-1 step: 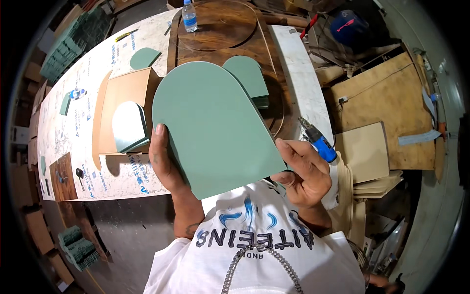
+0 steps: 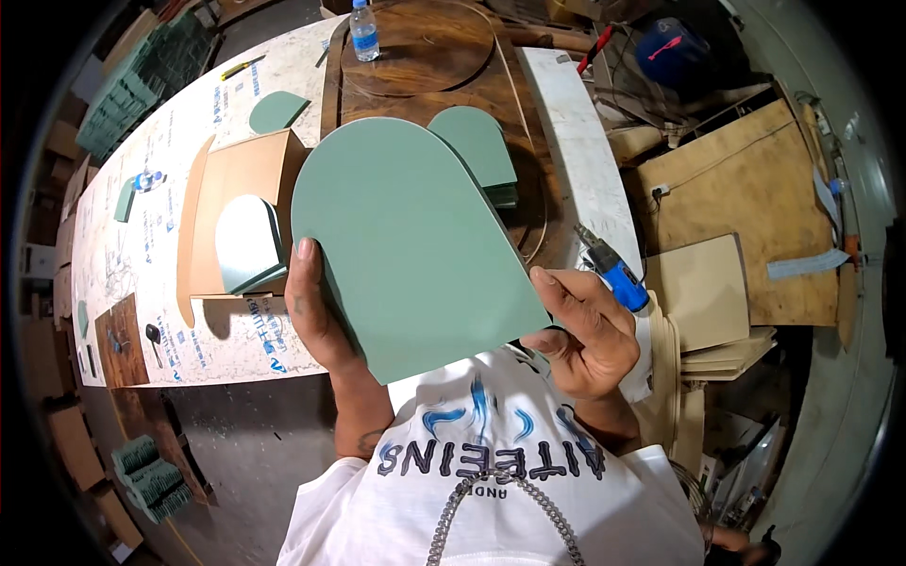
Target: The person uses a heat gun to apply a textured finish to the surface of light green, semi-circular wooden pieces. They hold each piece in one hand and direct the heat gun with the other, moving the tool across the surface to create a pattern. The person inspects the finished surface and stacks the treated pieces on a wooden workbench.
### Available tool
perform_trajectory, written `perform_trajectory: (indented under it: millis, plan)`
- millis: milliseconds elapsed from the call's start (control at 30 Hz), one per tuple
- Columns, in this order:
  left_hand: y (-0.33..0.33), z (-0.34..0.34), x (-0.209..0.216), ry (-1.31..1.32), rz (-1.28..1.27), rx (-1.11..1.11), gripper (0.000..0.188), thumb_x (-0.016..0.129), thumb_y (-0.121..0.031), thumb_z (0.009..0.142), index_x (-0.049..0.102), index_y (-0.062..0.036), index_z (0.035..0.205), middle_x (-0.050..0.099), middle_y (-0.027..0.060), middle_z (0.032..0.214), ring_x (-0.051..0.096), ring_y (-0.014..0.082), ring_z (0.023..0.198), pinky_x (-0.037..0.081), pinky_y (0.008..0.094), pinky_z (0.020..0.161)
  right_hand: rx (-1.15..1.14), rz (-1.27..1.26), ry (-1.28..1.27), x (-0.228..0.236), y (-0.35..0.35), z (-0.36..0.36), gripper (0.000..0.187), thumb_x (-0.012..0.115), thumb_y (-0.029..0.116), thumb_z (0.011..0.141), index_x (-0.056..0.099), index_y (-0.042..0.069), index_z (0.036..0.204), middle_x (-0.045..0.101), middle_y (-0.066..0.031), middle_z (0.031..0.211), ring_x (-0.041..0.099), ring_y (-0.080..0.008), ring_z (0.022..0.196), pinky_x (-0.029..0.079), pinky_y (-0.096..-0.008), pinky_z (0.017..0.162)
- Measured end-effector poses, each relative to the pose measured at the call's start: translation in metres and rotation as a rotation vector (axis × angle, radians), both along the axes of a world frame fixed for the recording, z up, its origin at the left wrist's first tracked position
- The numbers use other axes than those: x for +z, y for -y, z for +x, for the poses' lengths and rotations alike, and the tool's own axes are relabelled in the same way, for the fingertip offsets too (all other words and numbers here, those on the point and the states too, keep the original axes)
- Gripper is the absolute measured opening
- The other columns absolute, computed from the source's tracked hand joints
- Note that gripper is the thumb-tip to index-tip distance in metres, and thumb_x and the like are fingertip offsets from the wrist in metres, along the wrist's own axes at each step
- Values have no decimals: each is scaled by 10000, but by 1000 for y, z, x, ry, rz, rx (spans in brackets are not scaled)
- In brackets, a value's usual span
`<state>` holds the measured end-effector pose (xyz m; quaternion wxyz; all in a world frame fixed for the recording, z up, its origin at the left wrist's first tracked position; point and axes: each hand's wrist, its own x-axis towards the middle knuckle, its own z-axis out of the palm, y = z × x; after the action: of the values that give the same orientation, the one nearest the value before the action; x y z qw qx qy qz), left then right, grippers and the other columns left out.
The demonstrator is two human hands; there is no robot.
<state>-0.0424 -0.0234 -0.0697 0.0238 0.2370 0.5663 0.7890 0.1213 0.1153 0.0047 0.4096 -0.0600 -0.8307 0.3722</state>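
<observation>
Green arched panel (image 2: 415, 245) between the fingers: left hand (image 2: 319, 307) gripping one edge, right hand (image 2: 593, 335) pinching near the opposite corner. Likely light, stiff, smooth; best held by 2 edges.

Hidden behind the green panel (image 2: 415, 245), the fingers of the left hand (image 2: 319, 316) (thumb aside) and part of a green stack (image 2: 478, 143).
</observation>
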Motion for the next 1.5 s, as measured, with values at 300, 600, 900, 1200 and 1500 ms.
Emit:
perform_trajectory:
  millis: [300,600,900,1200,1500]
  plan:
    - [8,-7,-16,-93,-139,138,398,297,-144,959,430,15,1298,520,171,1246,564,240,1091,500,349,917,-47,16,-86,-3,1,-1,413,745,109,711,629,-37,1080,625,-99,811,553,-130,610,450,-216,513]
    - [8,-4,-12,142,4,109,389,311,-150,962,438,9,1293,518,175,1250,563,244,1097,514,345,897,-30,22,-132,-4,0,0,393,751,99,703,636,-26,1058,638,-101,814,583,-143,621,464,-224,513]
    - [5,3,5,159,24,86,400,310,-151,958,421,25,1300,508,195,1256,561,258,1104,518,362,892,-47,38,-140,-5,1,0,370,757,90,701,641,-24,1034,641,-106,814,589,-151,621,468,-227,515]
    - [1,5,-4,131,39,-64,368,353,-108,951,443,15,1285,543,188,1212,589,236,1058,546,339,845,47,-30,-275,-9,-2,4,369,772,115,702,581,1,997,591,-86,817,568,-170,662,460,-262,553]
    - [-21,11,33,804,110,-679,479,457,-254,897,472,72,1247,576,175,1150,577,209,1024,443,280,896,4,264,40,5,-39,-10,468,751,218,698,593,97,1121,514,-151,1245,428,-332,1215,379,-426,980]
